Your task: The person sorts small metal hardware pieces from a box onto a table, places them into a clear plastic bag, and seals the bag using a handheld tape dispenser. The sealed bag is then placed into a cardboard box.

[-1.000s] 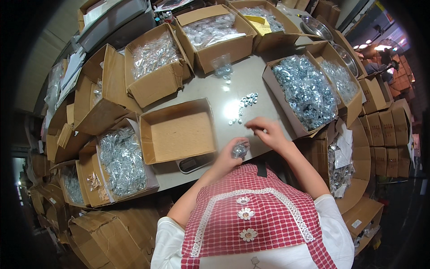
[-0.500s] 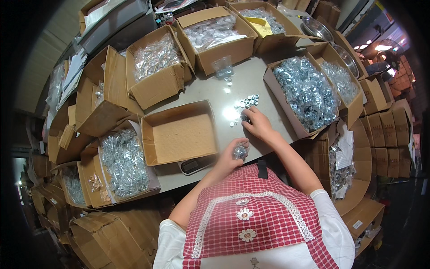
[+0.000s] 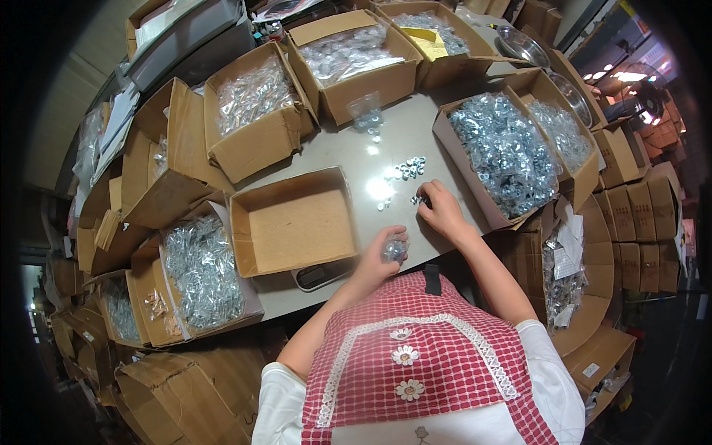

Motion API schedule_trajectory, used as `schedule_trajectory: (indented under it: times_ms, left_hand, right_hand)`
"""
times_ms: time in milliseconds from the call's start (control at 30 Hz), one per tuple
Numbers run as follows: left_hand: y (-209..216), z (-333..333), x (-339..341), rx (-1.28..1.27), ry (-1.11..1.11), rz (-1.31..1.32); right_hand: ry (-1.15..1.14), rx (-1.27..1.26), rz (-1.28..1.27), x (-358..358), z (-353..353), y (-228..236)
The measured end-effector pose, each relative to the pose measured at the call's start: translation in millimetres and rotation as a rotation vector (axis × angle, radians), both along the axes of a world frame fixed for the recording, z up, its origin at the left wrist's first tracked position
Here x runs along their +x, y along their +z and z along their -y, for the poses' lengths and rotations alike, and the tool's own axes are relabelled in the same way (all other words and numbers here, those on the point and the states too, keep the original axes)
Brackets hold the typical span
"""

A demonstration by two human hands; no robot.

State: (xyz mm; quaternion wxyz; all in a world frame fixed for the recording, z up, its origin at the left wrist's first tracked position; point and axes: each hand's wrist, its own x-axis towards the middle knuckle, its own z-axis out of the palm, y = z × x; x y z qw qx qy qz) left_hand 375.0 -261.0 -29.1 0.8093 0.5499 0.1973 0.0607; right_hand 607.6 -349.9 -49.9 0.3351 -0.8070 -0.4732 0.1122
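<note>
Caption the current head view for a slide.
Left hand holding a clear bag, right hand touching small metal pieces, amid open cardboard boxes.

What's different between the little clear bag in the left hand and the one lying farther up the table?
The held bag is gripped in the left hand, while the far bag lies untouched on the table. The held bag looks bunched and rounded; the far bag is spread flatter. Both are see-through, with shiny pieces showing inside.

The left hand [image 3: 374,257] curls; the right hand [image 3: 443,211] pinches.
</note>
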Motion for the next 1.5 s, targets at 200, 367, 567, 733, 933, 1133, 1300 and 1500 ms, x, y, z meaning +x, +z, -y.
schedule_trajectory:
  times_ms: [200,367,567,733,933,1133,1300,1500]
  left_hand:
    - [-4,-1,0,0.027,-0.012,0.036]
    - [-9,1,0,0.164,-0.011,0.026]
    - [-9,0,1,0.200,-0.023,0.056]
    - [-6,1,2,0.223,0.004,0.102]
    - [2,5,-2,0.068,0.034,0.058]
    - [-4,5,-1,0.032,0.000,0.030]
    - [-6,6,-1,0.096,0.010,0.040]
    - [-16,5,-5,0.156,0.002,0.048]
  right_hand:
    - [0.139,0.096,-0.245,-11,10,44]
    - [0.446,0.057,-0.254,-33,27,91]
    - [0.533,0.032,-0.305,-39,28,100]
    - [0.337,0.001,-0.513,-27,25,75]
    - [0.082,-0.001,0.026,-8,-12,9]
    - [0.211,-0.038,0.082,-21,-41,-12]
    - [0.255,-0.023,0.000,-29,-47,-4]
    - [0.291,0.033,-0.345,-28,-16,48]
